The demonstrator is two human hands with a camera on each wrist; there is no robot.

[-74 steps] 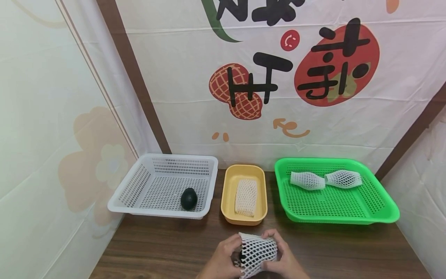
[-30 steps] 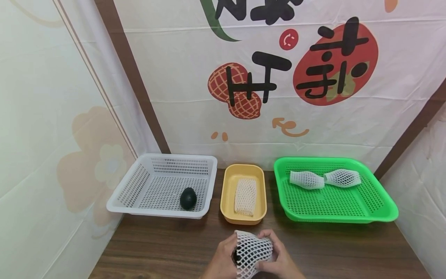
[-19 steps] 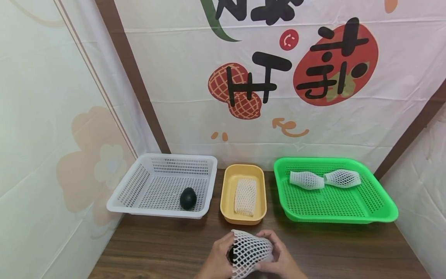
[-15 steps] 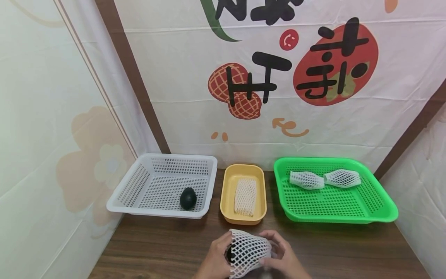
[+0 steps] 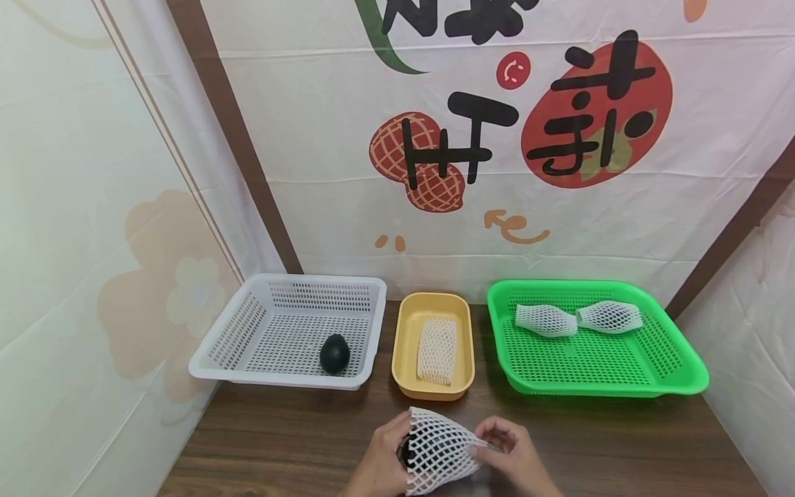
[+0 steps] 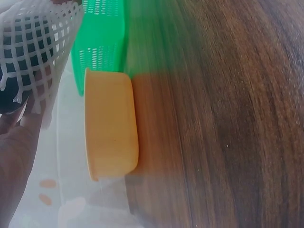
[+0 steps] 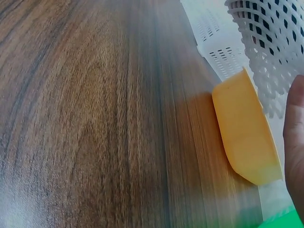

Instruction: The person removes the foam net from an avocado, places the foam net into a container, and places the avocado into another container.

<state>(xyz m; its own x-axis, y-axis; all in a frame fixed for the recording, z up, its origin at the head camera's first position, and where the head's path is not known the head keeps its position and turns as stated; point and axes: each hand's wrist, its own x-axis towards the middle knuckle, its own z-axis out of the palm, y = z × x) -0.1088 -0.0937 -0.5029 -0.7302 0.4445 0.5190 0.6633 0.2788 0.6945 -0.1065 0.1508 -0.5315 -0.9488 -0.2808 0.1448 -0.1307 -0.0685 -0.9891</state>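
Observation:
In the head view, a white foam net sleeve [image 5: 439, 452] is drawn over a dark avocado [image 5: 405, 452], whose left end shows at the wide mouth. My left hand [image 5: 384, 459] grips the avocado at that end, fingers behind the net edge. The thumb and fingers of my right hand [image 5: 512, 452] pinch the narrowed right end of the sleeve. Close up in the left wrist view, the dark avocado [image 6: 10, 97] shows through the net's openings. Most of the fruit is covered by the mesh.
A white basket [image 5: 288, 378] holds another dark avocado [image 5: 335, 354]. The yellow tray [image 5: 433, 393] in the middle contains a flat foam net [image 5: 437, 351]. On the right, a green basket [image 5: 577, 388] holds two net-wrapped pieces [image 5: 546, 320]. A printed curtain hangs behind.
My right hand has slid rightward from around the wrapped fruit to the sleeve's end, which is now drawn out to a taper. The left hand and avocado have shifted slightly left.

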